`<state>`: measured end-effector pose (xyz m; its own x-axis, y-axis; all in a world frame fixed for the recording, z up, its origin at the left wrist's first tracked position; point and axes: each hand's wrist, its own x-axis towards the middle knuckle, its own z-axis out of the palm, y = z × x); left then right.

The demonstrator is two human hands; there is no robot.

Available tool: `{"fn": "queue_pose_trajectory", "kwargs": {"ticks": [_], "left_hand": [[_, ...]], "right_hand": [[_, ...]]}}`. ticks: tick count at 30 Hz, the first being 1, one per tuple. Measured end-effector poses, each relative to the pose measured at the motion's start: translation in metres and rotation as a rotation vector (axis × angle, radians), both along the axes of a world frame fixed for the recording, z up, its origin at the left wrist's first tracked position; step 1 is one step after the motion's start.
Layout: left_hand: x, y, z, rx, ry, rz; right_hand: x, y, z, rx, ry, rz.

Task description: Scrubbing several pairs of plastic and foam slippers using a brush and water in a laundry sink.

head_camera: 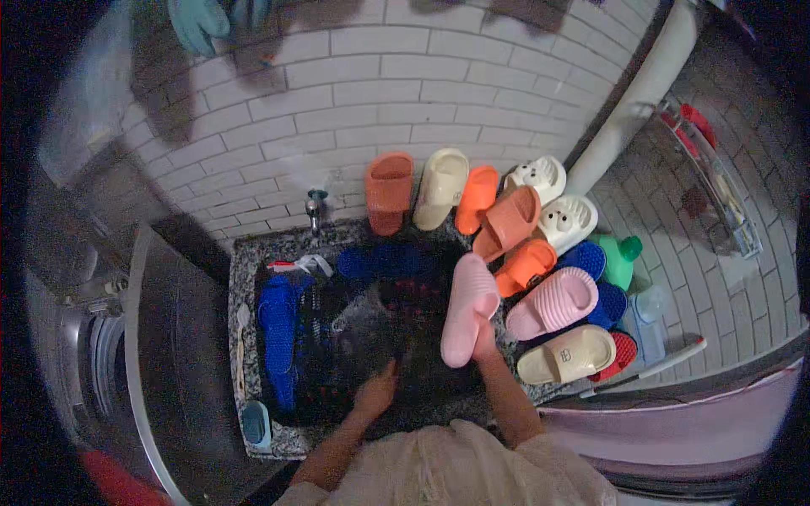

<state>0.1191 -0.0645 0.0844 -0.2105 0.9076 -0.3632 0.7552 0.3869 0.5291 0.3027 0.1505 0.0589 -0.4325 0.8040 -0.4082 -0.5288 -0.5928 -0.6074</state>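
Note:
My right hand (485, 340) grips a pink ribbed slide sandal (467, 310) near its foot opening, at the right side of a dark sink. Lower in the basin is my left hand (377, 391); its fingers run into shadow, and I cannot make out whether they hold anything. A blue textured slipper (278, 322) lies along the sink's left side. Another blue slipper (380, 260) rests across its back, dim in the dark. A second pink ribbed slide (557, 300) sits on the right, among the other footwear.
A metal tap (313, 212) juts from the tiled wall (373, 95). Speckled granite edging (243, 253) frames the sink. Slides in rust (388, 196), cream (441, 190), orange (476, 201) and white (568, 224) crowd the back right. A brush (255, 424) lies front left; a green bottle (617, 262) stands right.

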Motion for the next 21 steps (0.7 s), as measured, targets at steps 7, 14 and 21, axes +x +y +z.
{"fn": "queue_pose_trajectory", "kwargs": {"ticks": [7,14,21], "left_hand": [[-0.06,-0.002,-0.09,-0.139,0.21,0.235],[0.006,0.015,-0.004,0.053,0.072,0.019],[0.017,0.072,0.022,0.131,0.261,-0.098]], "right_hand": [[-0.007,0.003,-0.029,0.211,-0.382,-0.096],[-0.023,-0.014,-0.034,0.383,-0.426,-0.106],[-0.052,-0.027,-0.047,0.718,-0.508,-0.096]]}}
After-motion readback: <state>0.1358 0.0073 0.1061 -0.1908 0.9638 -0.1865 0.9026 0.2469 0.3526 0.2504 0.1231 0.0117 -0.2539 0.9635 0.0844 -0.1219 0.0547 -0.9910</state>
